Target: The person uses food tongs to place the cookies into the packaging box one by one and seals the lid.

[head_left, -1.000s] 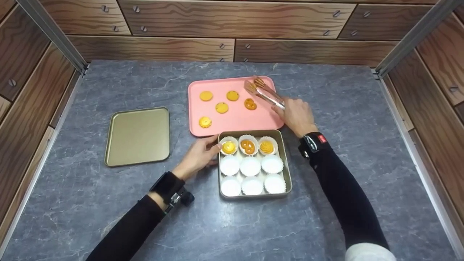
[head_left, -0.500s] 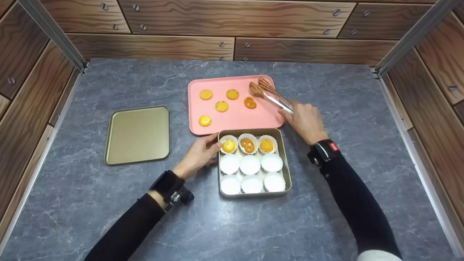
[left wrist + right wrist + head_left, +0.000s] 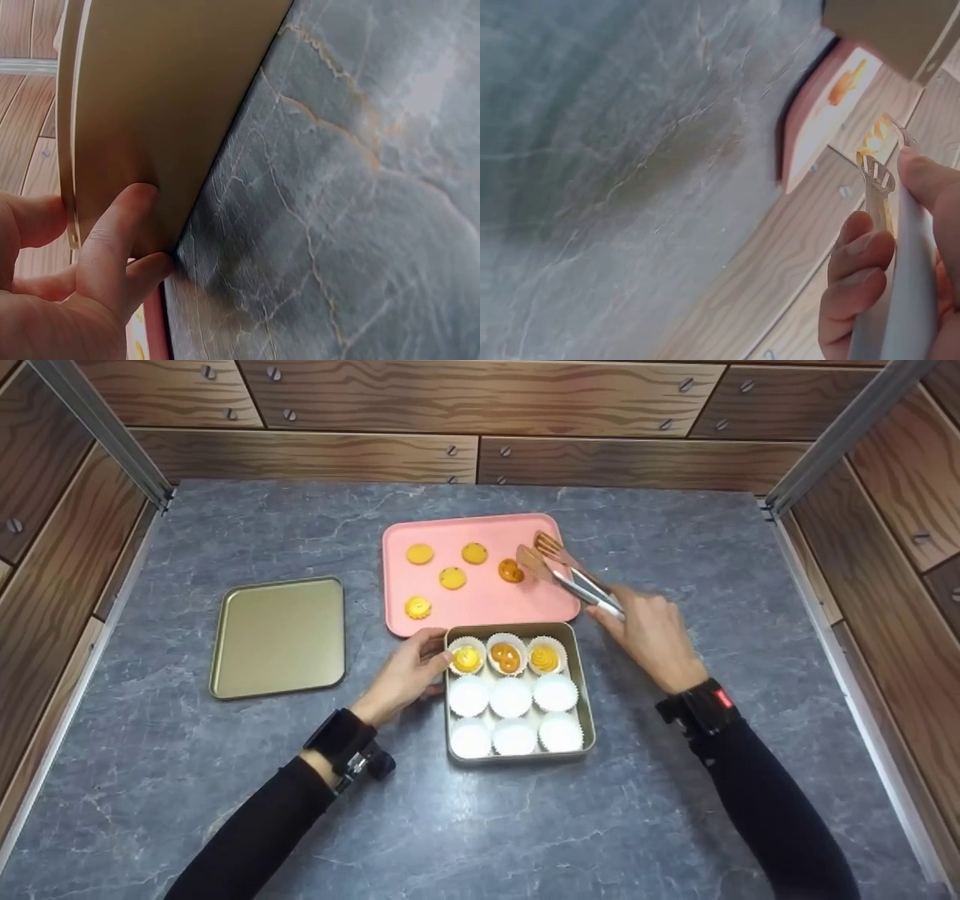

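My left hand (image 3: 405,673) holds the left wall of a gold square tin (image 3: 587,697), thumb at the rim and fingers against the outer side (image 3: 172,97). White paper cups (image 3: 510,697) fill the tin in rows. The back row holds a yellow flower-shaped cookie (image 3: 466,659), a pretzel cookie (image 3: 505,658) and a swirled cookie (image 3: 544,658). My right hand (image 3: 656,637) grips metal tongs (image 3: 589,591) above the right side of a pink tray (image 3: 487,611). Between the tong tips, a blurred yellow-orange piece (image 3: 874,140) shows in the right wrist view; its kind is unclear.
On the tray lie a plain round cookie (image 3: 420,553), two speckled cookies (image 3: 452,578), a pretzel cookie (image 3: 511,571) and a yellow flower-shaped cookie (image 3: 418,607). A gold lid (image 3: 279,637) lies at the left on the grey marbled table (image 3: 337,825). Wood-patterned walls (image 3: 360,457) enclose it.
My right hand has drawn the tongs back toward me and slightly right, from the tray's far right corner. My left hand stays at the tin.
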`<move>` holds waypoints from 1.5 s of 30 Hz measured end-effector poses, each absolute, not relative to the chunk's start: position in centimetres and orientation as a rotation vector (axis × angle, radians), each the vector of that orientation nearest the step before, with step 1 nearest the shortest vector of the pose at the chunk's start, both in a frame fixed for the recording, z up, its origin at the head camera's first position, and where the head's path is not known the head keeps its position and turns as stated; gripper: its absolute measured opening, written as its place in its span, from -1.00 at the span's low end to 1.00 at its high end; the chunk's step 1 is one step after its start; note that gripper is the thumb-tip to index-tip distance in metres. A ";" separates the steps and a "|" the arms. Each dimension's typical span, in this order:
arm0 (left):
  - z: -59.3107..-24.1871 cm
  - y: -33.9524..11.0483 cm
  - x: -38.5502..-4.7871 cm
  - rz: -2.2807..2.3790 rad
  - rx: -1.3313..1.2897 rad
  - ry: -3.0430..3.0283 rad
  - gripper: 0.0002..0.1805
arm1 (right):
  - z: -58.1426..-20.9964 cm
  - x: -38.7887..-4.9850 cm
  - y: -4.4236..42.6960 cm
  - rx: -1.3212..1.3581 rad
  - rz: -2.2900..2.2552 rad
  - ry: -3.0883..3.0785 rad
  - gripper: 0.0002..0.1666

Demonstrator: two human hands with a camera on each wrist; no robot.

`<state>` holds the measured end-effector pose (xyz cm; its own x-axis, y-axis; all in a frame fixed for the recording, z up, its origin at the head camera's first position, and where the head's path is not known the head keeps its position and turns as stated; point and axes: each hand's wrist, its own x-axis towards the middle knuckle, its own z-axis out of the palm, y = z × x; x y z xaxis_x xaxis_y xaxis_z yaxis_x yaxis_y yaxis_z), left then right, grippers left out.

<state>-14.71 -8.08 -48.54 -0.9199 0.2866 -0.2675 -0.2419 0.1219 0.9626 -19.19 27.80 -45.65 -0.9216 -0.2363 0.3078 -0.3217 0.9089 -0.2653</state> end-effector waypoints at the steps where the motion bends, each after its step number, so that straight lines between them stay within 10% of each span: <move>1: -48.6 -8.1 -14.7 1.856 0.041 2.019 -0.45 | -45.6 -18.8 27.8 0.433 0.459 -2.797 -0.48; 45: -49.2 -7.7 -14.4 1.937 -0.030 1.979 -0.45 | -44.9 -8.2 26.1 0.949 0.573 -2.783 -0.45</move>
